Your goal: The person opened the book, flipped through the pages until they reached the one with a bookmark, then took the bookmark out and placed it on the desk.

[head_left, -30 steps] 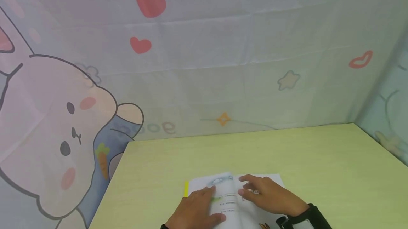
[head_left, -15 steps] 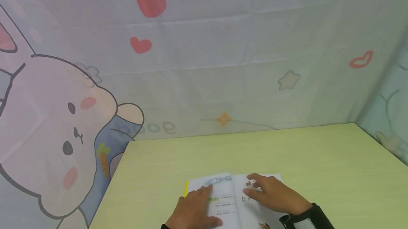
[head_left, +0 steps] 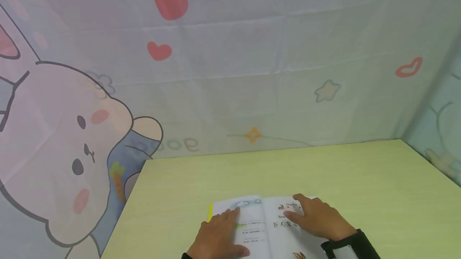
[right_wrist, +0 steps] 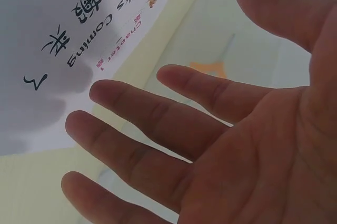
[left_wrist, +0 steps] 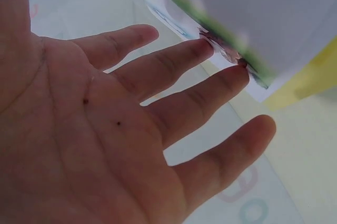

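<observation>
An open book (head_left: 268, 235) lies at the front of the table in the head view, its right page headed "Chapter 1". Over the left page rests my left hand (head_left: 219, 235), fingers extended and thumb spread toward the gutter. In the left wrist view, fingertips of the left hand (left_wrist: 131, 113) are at the printed picture on the page. My right hand (head_left: 318, 217) is over the upper right page, its fingers spread and nothing gripped. The right wrist view shows the right hand (right_wrist: 210, 129) with straight fingers, fingertips near the page edge beside the black lettering (right_wrist: 84, 10).
The pale yellow-green table (head_left: 288, 171) reaches back to a hanging cloth (head_left: 234, 71) printed with hearts, stars and a rabbit. A yellow cover edge (head_left: 210, 212) shows at the book's left side. A dark band (head_left: 354, 245) sits on my right wrist.
My right hand has moved right across the right page, uncovering the chapter heading and lettering. The left page lies a little flatter near the gutter. My left hand has hardly moved.
</observation>
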A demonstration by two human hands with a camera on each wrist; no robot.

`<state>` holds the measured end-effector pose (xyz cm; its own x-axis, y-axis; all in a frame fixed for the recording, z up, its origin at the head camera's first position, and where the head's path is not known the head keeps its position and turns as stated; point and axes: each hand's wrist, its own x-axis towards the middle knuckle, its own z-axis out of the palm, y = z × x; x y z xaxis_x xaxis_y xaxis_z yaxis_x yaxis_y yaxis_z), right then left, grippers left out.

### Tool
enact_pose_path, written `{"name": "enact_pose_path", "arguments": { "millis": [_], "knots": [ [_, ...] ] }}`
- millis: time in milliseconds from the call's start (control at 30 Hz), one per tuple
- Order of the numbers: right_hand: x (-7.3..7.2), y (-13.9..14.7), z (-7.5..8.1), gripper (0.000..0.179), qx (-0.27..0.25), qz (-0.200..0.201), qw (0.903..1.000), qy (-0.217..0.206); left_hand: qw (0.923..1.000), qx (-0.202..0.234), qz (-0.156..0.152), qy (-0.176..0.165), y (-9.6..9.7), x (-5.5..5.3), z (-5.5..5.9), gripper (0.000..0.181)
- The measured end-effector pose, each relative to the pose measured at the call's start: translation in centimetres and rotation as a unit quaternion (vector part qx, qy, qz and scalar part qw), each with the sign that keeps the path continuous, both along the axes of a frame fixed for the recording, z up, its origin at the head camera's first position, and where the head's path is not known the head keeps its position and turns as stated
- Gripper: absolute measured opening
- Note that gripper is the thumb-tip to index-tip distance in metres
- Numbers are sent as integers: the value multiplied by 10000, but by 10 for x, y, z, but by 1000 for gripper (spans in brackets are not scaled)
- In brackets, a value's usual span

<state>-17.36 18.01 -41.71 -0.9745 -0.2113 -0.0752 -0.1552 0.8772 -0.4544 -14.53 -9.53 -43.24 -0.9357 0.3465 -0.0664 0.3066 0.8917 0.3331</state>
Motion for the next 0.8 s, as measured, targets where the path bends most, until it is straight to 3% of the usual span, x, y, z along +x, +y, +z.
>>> {"name": "enact_pose_path", "arguments": {
  "millis": [700,800],
  "knots": [
    [-2,6,-4,77,377,-399,9985,6,10000,-37,55,46,2,1,1,95],
    [-2,6,-2,71,420,-532,9977,-24,10000,-43,52,35,2,1,2,94]
  ]
}}
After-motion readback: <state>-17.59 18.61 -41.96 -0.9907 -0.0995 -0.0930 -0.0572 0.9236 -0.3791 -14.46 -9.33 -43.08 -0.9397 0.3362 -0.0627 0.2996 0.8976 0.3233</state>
